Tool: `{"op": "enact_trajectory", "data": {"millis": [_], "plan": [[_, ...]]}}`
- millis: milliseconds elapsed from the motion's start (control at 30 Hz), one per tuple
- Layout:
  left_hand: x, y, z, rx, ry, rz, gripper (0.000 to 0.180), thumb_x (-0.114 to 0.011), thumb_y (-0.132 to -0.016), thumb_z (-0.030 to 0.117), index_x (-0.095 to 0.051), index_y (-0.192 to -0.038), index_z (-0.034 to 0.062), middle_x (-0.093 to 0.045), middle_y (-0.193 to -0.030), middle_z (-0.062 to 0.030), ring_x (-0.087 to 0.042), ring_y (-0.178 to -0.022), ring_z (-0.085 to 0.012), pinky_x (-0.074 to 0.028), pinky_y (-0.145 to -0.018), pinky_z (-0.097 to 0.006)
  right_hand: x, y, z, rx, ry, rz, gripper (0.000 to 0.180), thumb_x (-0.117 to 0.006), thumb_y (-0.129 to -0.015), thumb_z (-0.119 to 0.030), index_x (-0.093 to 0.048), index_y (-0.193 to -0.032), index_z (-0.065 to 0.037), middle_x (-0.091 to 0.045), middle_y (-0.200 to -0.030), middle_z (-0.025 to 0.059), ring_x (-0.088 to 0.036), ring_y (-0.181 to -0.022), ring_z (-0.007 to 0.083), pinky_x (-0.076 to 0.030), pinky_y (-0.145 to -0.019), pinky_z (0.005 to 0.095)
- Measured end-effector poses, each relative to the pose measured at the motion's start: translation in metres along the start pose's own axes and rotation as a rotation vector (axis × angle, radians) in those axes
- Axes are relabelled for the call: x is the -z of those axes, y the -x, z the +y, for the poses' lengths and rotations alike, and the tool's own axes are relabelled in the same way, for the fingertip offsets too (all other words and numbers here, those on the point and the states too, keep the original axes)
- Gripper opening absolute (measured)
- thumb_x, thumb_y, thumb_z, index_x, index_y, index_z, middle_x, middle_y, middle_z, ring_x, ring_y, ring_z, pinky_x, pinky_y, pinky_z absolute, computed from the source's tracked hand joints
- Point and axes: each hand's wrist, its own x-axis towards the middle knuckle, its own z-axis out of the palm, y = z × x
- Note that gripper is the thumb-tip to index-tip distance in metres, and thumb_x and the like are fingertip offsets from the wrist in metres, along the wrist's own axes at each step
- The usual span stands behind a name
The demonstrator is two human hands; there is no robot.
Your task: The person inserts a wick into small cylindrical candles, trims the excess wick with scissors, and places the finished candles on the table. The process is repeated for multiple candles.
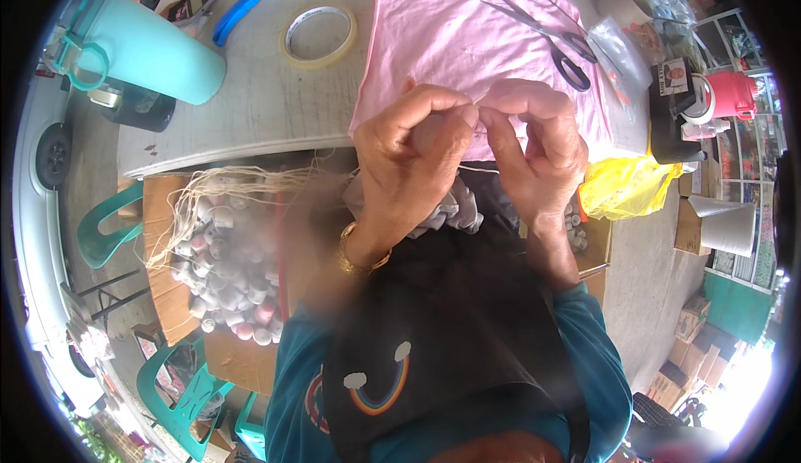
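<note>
My left hand (pixel 409 158) and my right hand (pixel 541 142) meet at the fingertips above the near part of a pink cloth (pixel 442 29). Both are closed in a pinch, thumb against fingers; whatever they hold is too small or hidden to make out. A gold bracelet (pixel 352 253) circles my left wrist. Beyond my right hand, black-handled scissors (pixel 551 33) lie on the cloth, blades toward the far left. Below my hands, greyish crumpled fabric (pixel 455 208) shows near my black apron (pixel 450 329). Pale strings (pixel 242 181) trail from the left toward my left hand.
The white table (pixel 250 121) holds a tape roll (pixel 319 37), a blue-handled cutter (pixel 250 8) and a turquoise tumbler (pixel 154 46). At left, a cardboard box (pixel 167 254) contains many small whitish rolls (pixel 229 275). A yellow plastic bag (pixel 630 183) hangs at right. Green chairs (pixel 175 392) stand lower left.
</note>
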Motion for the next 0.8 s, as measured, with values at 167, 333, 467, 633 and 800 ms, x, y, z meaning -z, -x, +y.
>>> {"op": "enact_trajectory", "data": {"millis": [167, 333, 467, 633, 800], "plan": [[0.002, 0.0, -0.003, -0.016, -0.085, 0.048, 0.003, -0.066, -0.083, 0.002, -0.066, -0.085, 0.0, -0.064, -0.069, -0.003, -0.056, -0.064, -0.0058, -0.041, -0.096, -0.031, 0.0, -0.005, 0.001, 0.127, 0.205, -0.052, 0.024, -0.066, -0.075, 0.012, -0.059, -0.094, -0.002, -0.064, -0.085, 0.0093, -0.065, -0.075, 0.0182, -0.051, -0.064, 0.0258], [0.001, -0.001, -0.005, -0.114, -0.11, 0.073, 0.005, -0.067, -0.082, 0.003, -0.067, -0.086, -0.0005, -0.064, -0.071, -0.0045, -0.055, -0.062, -0.0059, -0.046, -0.085, -0.027, -0.001, -0.007, -0.001, 0.156, 0.274, -0.055, 0.024, -0.068, -0.074, 0.008, -0.061, -0.093, -0.003, -0.064, -0.085, 0.0088, -0.065, -0.073, 0.0212, -0.052, -0.062, 0.029], [0.004, -0.001, -0.005, -0.02, -0.026, 0.053, 0.006, -0.068, -0.081, 0.002, -0.067, -0.086, -0.0007, -0.065, -0.072, -0.0061, -0.056, -0.063, -0.0073, -0.048, -0.071, -0.026, -0.003, -0.009, 0.002, 0.241, 0.368, -0.071, 0.022, -0.068, -0.074, 0.007, -0.063, -0.093, -0.005, -0.064, -0.084, 0.0084, -0.065, -0.072, 0.0238, -0.052, -0.06, 0.0322], [0.004, -0.001, -0.009, -0.112, -0.174, 0.074, 0.008, -0.07, -0.077, 0.002, -0.066, -0.084, -0.0002, -0.065, -0.073, -0.0079, -0.059, -0.061, -0.0133, -0.049, -0.077, -0.032, -0.003, -0.009, 0.005, 0.197, 0.41, -0.089, 0.02, -0.067, -0.075, 0.005, -0.063, -0.092, -0.005, -0.062, -0.084, 0.0085, -0.063, -0.074, 0.0263, -0.051, -0.063, 0.0346], [0.0, -0.006, -0.018, -0.506, -0.575, 0.203, 0.014, -0.071, -0.071, 0.004, -0.065, -0.083, 0.0078, -0.065, -0.074, -0.0035, -0.059, -0.064, -0.02, -0.035, -0.103, -0.054, -0.005, -0.01, 0.005, 0.162, 0.458, -0.104, 0.017, -0.064, -0.076, 0.004, -0.061, -0.091, -0.005, -0.06, -0.084, 0.0089, -0.06, -0.077, 0.0284, -0.048, -0.067, 0.0386]]}}
